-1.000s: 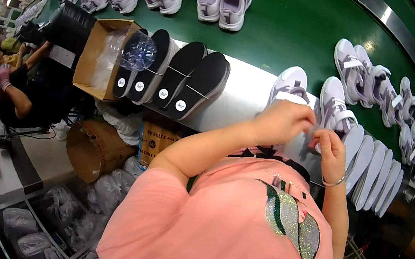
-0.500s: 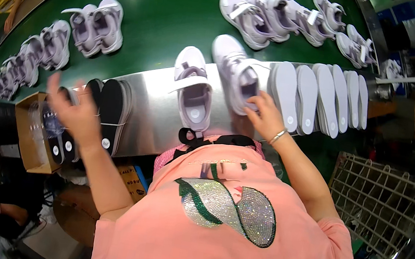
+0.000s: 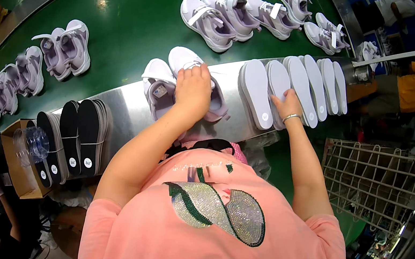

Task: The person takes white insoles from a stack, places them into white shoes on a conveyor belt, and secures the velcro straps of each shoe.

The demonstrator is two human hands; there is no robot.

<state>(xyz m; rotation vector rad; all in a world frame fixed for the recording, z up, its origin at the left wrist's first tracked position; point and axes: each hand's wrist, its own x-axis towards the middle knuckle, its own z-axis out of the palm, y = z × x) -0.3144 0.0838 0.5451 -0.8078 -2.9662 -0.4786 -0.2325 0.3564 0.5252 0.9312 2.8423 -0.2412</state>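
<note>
Two pale lilac-white sneakers stand side by side on the metal ledge in front of me, a left one (image 3: 157, 74) and a right one (image 3: 218, 101). My left hand (image 3: 193, 90) lies over the right sneaker, its fingers closed together across the lace and strap area and hiding most of the upper. To the right, my right hand (image 3: 288, 106) has its thumb and fingers at the second stack of white insoles (image 3: 277, 78), pinching at the heel half. Beside it is the first white stack (image 3: 256, 91).
More white insole stacks (image 3: 326, 83) continue rightward. Black insole bundles (image 3: 90, 130) stand at the left by a cardboard box (image 3: 21, 176). Sneakers (image 3: 208, 24) sit on the green belt (image 3: 145, 6), with another row (image 3: 27, 68) at left. A wire rack (image 3: 372, 183) is at right.
My left hand has come from the air near the black insoles onto the right sneaker. My right hand has let go of that sneaker and moved to the white insoles. The view has shifted.
</note>
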